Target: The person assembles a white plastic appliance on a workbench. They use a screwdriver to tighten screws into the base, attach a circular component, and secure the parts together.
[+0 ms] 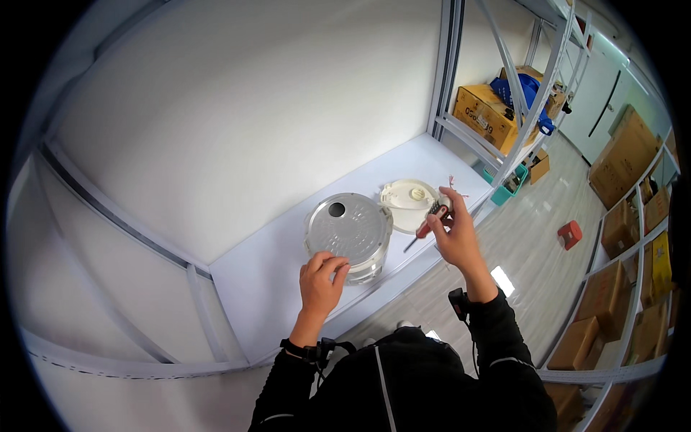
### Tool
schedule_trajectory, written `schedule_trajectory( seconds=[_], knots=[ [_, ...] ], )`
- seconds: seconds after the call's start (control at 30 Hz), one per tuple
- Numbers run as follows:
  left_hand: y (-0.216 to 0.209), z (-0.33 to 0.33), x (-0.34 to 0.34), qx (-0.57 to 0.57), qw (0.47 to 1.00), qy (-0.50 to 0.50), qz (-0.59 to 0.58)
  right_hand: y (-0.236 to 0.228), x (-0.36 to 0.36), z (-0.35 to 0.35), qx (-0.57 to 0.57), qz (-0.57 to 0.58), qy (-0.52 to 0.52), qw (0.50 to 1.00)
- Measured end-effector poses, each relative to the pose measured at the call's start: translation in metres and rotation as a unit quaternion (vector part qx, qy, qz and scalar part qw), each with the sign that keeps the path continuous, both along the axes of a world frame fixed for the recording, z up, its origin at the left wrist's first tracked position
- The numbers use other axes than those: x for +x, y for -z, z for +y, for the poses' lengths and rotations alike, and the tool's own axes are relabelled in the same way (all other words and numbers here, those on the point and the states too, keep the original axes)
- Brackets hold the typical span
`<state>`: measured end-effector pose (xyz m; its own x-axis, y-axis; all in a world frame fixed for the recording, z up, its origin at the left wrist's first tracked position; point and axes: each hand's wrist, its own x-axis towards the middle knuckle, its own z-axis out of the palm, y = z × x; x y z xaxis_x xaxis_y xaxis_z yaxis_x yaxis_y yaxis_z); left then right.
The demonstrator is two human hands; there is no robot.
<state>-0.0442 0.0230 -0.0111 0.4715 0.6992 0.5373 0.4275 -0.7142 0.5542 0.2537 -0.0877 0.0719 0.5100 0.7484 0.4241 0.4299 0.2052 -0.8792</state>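
A round appliance body point(353, 234) with a silver-grey metal top and a dark round hole stands upright on the white shelf. My left hand point(322, 282) is at its near left rim, fingers bent and thumb close to them. Whatever lies between those fingertips is too small to make out. To the right, my right hand point(458, 236) grips a screwdriver point(423, 229) with a red handle, its shaft slanting down to the left. A small dark part point(440, 209) shows at these fingers, with thin pinkish wires point(453, 185) beyond them. Behind the screwdriver lies a cream round cover point(404, 196).
The white shelf point(270, 277) meets a wall at the back and a metal frame post point(446, 68) at the right. Beyond stand a yellow carton point(484, 115) and a teal bin point(509, 186). A red stool point(569, 235) is on the floor; racks hold several brown cartons point(601, 291).
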Motion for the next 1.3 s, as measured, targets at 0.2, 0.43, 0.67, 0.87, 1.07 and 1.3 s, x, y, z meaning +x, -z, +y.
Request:
schedule_trajectory(
  seconds=[0.2, 0.43, 0.67, 0.87, 1.07, 1.3],
  knots=[
    [0.009, 0.007, -0.011, -0.065, 0.995, 0.045, -0.058, 0.058, 0.007, 0.017, -0.207, 0.017, -0.099, 0.973],
    [-0.004, 0.007, -0.063, -0.05, 0.997, 0.048, -0.018, 0.06, -0.033, 0.026, -0.267, -0.067, -0.193, 0.942],
    [-0.001, 0.0, -0.099, -0.022, 0.999, -0.036, -0.006, 0.063, -0.064, 0.04, -0.264, -0.164, -0.278, 0.909],
    [-0.015, -0.005, -0.098, 0.063, 0.989, -0.136, -0.018, 0.074, -0.082, 0.076, -0.213, -0.128, -0.286, 0.925],
    [-0.027, -0.017, -0.069, 0.079, 0.99, -0.119, 0.013, 0.046, -0.066, 0.078, -0.106, -0.088, -0.234, 0.962],
    [-0.022, -0.015, 0.0, 0.06, 0.983, -0.137, 0.103, 0.038, -0.053, 0.068, -0.186, 0.013, -0.129, 0.974]
  ],
)
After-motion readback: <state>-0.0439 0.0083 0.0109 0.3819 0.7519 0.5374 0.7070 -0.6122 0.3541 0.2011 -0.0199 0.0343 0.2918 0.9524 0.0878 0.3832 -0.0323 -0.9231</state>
